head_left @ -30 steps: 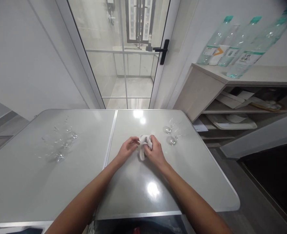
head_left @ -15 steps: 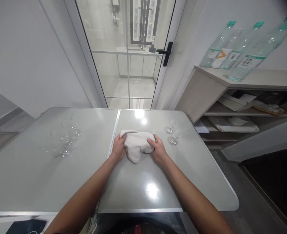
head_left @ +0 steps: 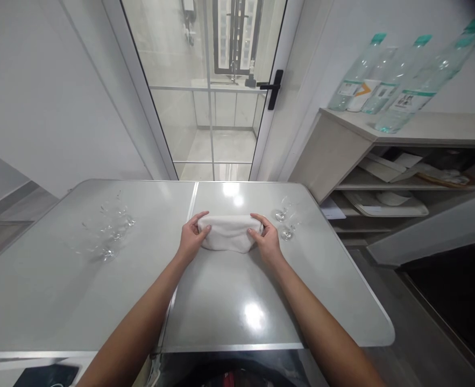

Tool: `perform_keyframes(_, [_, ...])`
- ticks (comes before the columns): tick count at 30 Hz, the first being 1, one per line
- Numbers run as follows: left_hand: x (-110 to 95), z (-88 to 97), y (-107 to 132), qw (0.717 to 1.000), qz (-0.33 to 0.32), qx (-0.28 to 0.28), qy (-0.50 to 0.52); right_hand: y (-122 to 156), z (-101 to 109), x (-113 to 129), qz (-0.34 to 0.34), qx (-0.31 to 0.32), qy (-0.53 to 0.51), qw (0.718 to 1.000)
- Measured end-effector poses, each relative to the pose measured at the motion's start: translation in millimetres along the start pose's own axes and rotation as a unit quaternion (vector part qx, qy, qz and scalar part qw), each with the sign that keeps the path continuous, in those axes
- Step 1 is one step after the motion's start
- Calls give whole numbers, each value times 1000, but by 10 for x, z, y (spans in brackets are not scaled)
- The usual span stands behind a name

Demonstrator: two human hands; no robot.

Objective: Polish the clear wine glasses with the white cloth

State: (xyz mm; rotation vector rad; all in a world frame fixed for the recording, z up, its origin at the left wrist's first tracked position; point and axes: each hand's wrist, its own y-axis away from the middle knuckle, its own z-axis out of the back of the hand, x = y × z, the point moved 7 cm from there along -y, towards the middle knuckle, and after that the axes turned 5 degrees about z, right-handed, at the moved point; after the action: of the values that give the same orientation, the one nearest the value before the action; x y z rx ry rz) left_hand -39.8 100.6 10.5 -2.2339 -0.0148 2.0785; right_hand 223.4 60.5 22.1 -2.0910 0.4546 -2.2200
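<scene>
A white cloth [head_left: 229,233], folded into a wide bundle, is stretched between my two hands over the right part of the grey table [head_left: 225,301]. My left hand [head_left: 192,235] grips its left end, thumb on the near face and fingers behind. At the right end, my right hand [head_left: 266,235] holds it the same way. Just right of that hand are two clear stemmed glasses, one farther back [head_left: 281,215] and one nearer [head_left: 287,233]. Whether anything is wrapped inside the cloth cannot be seen.
Several clear stemmed glasses [head_left: 114,234] stand on the left part of the table. A shelf unit [head_left: 346,134] at the right bears several plastic bottles [head_left: 406,102]. Beyond the table's far edge is a glass door [head_left: 233,134] with a black handle [head_left: 275,88].
The cloth's hanging flap is gone from view, and the cloth now looks smoother and more level. My hands have shifted slightly apart, with thumbs on its near face.
</scene>
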Motion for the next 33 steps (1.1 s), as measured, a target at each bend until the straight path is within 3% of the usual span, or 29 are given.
perform_keyframes(3, [-97,51,7,995,-45,-22,-90,-18,49,32,50,-2,137,989])
perform_keyframes(6, [-282,128,67,961,-142,-117,-206,-24,58,14,67,-2,230,971])
perform_keyframes(8, [-369,160,104,937,-188,-166,-245,-29,87,-14,58,-21,225,972])
perform_keyframes(11, [-332,138,75,943,-169,-141,-249,-35,85,-72,22,-30,104,994])
perform_keyframes(13, [-240,118,51,958,-117,-114,-237,-15,-17,-179,-53,6,-45,998])
perform_keyframes(16, [-187,135,74,959,-82,-130,-236,94,-225,-369,-193,39,-246,949])
perform_keyframes(18, [-228,153,93,954,-92,-140,-250,168,-339,-455,-251,60,-306,917])
perform_keyframes(22, [-452,288,88,946,-105,-169,-257,197,-426,-474,-261,99,-357,891])
perform_keyframes(25, [-782,491,144,930,-122,-221,-268,175,-419,-439,-268,94,-396,873])
perform_keyframes(28, [-1155,849,427,885,-163,-313,-304,174,-424,-430,-297,87,-406,860])
perform_keyframes(31, [-1383,1397,1002,766,-208,-488,-363,172,-449,-434,-309,87,-407,855])
perform_keyframes(33, [-1352,1759,1338,696,-203,-570,-386,171,-470,-448,-312,90,-404,855])
